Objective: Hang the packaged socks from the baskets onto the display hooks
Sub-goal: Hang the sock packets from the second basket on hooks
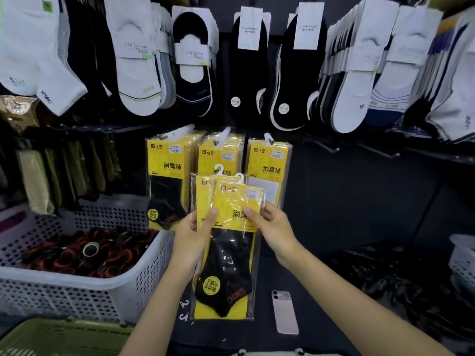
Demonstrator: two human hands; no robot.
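Note:
I hold a small stack of yellow sock packs (232, 206) with black socks inside, fanned so two white hanger hooks show at the top. My left hand (192, 235) grips the stack's left edge, thumb on the front. My right hand (270, 227) pinches the front pack at its right side. Behind them, three display hooks carry matching yellow packs: left (167, 160), middle (221, 152) and right (270, 160). To the right, bare display hooks (331, 149) stick out from the dark panel.
A white perforated basket (123, 286) of dark rolled socks stands at the left. A green basket rim (64, 335) is at the bottom left, another white basket (462, 258) at the right edge. A phone (285, 312) lies on the dark shelf. Rows of white and black socks (246, 68) hang above.

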